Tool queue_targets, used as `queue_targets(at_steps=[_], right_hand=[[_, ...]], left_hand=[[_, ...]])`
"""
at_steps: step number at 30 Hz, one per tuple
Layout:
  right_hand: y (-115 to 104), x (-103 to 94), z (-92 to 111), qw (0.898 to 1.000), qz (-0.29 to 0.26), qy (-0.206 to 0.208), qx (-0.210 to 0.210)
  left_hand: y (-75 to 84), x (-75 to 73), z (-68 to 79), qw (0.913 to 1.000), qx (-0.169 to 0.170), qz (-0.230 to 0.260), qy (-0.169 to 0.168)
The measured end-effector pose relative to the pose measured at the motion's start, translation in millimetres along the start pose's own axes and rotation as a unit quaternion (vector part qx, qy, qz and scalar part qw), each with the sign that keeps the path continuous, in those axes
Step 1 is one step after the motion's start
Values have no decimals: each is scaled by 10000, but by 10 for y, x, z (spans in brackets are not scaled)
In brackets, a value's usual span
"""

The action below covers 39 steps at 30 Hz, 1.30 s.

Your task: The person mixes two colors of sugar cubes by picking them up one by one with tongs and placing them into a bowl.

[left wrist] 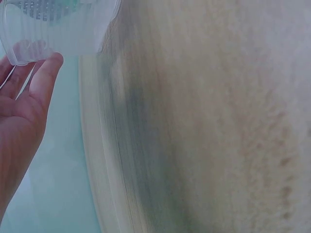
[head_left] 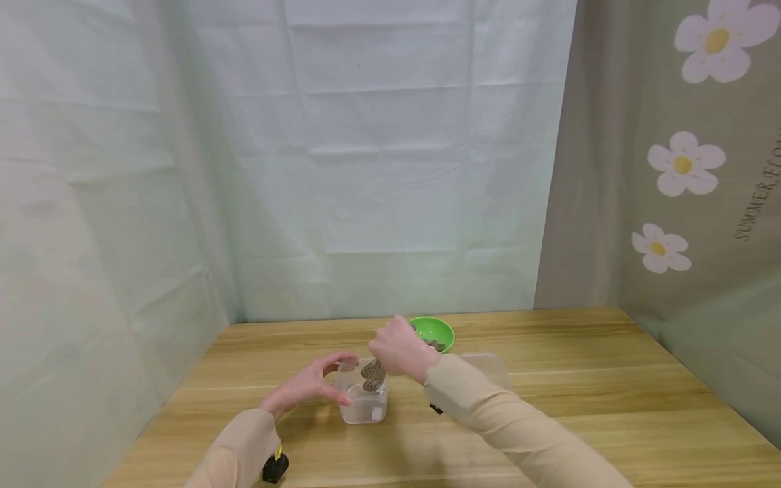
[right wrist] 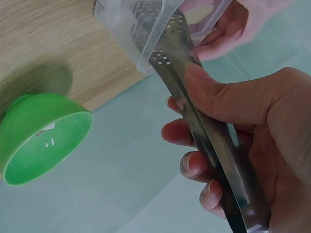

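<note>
My left hand point(head_left: 308, 381) holds a small clear plastic container point(head_left: 360, 412) on the table, thumb on its near side and fingers on the far side. In my right hand point(head_left: 399, 347) is a pair of metal tongs point(right wrist: 223, 145), thumb on one arm and fingers curled round the other. The tongs' perforated heads point down inside the container, close together. No separate item shows between them. Just behind the right hand sits a green bowl point(head_left: 444, 327) with several small brownish pieces in it.
A second clear plastic container point(head_left: 491, 366) stands partly hidden behind the right forearm. A small black object point(head_left: 436, 409) shows under that forearm, and a black object with yellow point(head_left: 276, 468) lies by the left sleeve. Curtains surround the wooden table point(head_left: 579, 386).
</note>
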State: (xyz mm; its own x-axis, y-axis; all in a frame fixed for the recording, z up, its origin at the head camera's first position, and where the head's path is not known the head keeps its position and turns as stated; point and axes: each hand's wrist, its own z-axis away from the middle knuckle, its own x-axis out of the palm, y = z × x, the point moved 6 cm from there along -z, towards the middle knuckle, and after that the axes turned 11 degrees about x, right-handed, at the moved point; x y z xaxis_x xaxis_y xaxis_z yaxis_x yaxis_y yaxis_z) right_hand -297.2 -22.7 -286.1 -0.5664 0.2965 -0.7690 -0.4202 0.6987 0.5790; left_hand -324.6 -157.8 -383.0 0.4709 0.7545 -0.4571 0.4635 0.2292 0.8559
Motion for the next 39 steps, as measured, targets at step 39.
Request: queue_targets(at_steps=[39], right_hand=[[97, 133, 1, 9977, -650, -161, -55]], left_hand=[[-8, -9, -22, 9998, 112, -101, -89]])
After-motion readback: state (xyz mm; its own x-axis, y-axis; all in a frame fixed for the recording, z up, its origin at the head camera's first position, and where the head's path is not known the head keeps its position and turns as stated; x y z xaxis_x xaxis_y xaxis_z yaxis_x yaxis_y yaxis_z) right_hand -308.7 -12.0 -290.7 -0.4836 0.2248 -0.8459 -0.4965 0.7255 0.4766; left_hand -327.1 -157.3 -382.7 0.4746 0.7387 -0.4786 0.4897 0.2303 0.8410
